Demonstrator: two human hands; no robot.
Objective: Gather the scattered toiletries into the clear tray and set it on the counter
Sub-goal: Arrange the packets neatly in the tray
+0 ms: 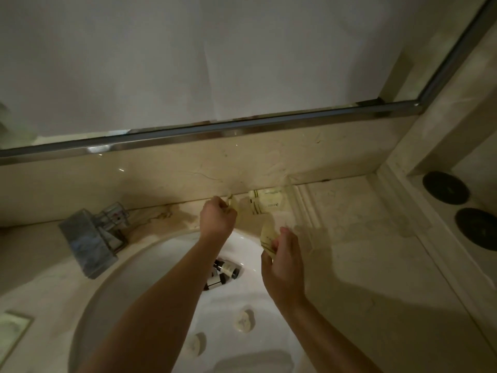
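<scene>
**Toiletries only partly gathered as sachets head for the clear tray**

A person leans over a bathroom basin (150, 278), both arms stretched toward the back of the marble tabletop (363, 238). The left hand (217, 218) has its fingers curled round a small pale sachet (231, 203), close to the backsplash. The right hand (282, 262) pinches a second striped sachet (267, 238) over the basin's far rim. Between and beyond them stands the clear tray (291, 195), hard to make out against the stone, with at least one printed packet (265, 201) apparently inside it. By my reckoning the job is at an early-to-middle stage: several dark-capped bottles (224, 273) lie heaped at the drain, and two pale soap-like pieces (243, 320) rest lower in the bowl, all yet to be collected. The tray already sits on the tabletop, against the back wall.
</scene>
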